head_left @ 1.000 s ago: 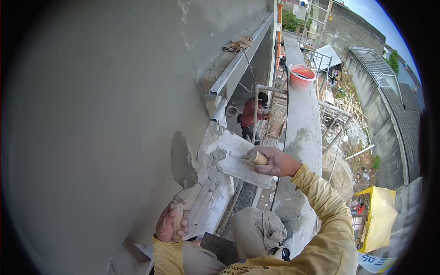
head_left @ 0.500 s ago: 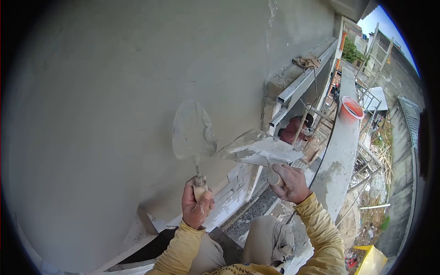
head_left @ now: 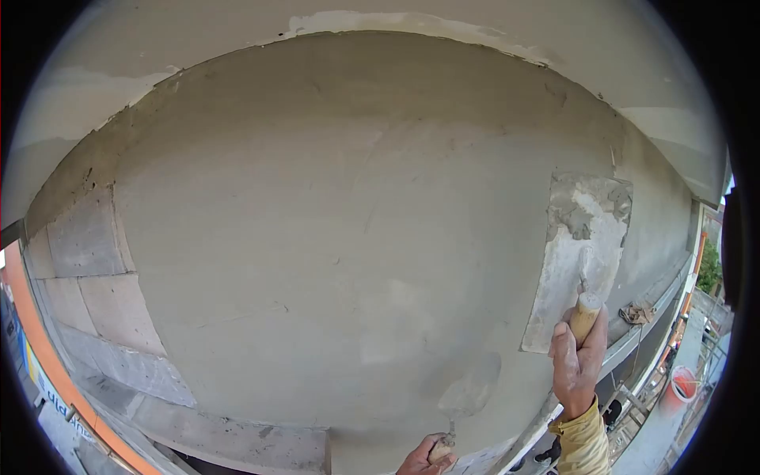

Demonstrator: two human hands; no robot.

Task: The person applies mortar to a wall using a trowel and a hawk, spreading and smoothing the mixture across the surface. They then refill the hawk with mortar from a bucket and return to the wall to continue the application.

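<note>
My right hand (head_left: 580, 360) grips the wooden handle of a rectangular plastering trowel (head_left: 576, 257). The trowel's flat blade is upright against the right part of the grey plastered wall (head_left: 317, 229), with wet mortar on its upper end. Low in the view, my left hand (head_left: 427, 457) is closed around the handle of a rounded trowel (head_left: 472, 386). That blade points up in front of the lower wall and carries a thin grey smear.
Bare blocks (head_left: 119, 305) show at the wall's left edge, above a ledge (head_left: 229, 435). An orange beam (head_left: 71, 388) runs down the left. At the right are a cloth (head_left: 636, 314), a red bucket (head_left: 682, 385) on a plank and scaffold poles.
The view has swung up and left to the wall. My right hand has raised the rectangular trowel from beside the rounded one to the wall. My left hand now sits lower in view.
</note>
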